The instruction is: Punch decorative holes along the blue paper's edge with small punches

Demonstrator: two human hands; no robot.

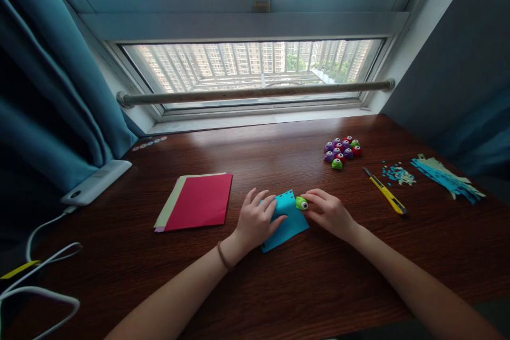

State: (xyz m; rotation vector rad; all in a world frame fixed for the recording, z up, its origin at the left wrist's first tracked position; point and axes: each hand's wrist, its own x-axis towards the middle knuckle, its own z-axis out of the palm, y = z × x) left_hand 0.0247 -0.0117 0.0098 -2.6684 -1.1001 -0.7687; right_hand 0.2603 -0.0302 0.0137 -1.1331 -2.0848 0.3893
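head view: we note left hand (pixel 258 219) flat, pinning thin, floppy blue paper (pixel 287 226); right hand (pixel 327 211) pinches small rigid green punch (pixel 302 203) at its edge.

Matt blue paper sheet (pixel 285 220) under left hand (pixel 257 218); glossy green plastic punch (pixel 302 203) at right hand (pixel 329 212) fingertips. Desk (pixel 279 287) beneath = smooth, semi-gloss dark wood w/ glare

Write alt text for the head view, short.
A person's left hand presses a blue paper sheet flat on a dark wooden desk while the right hand holds a small green punch at its edge. More punches, a yellow utility knife and a red paper stack lie nearby.
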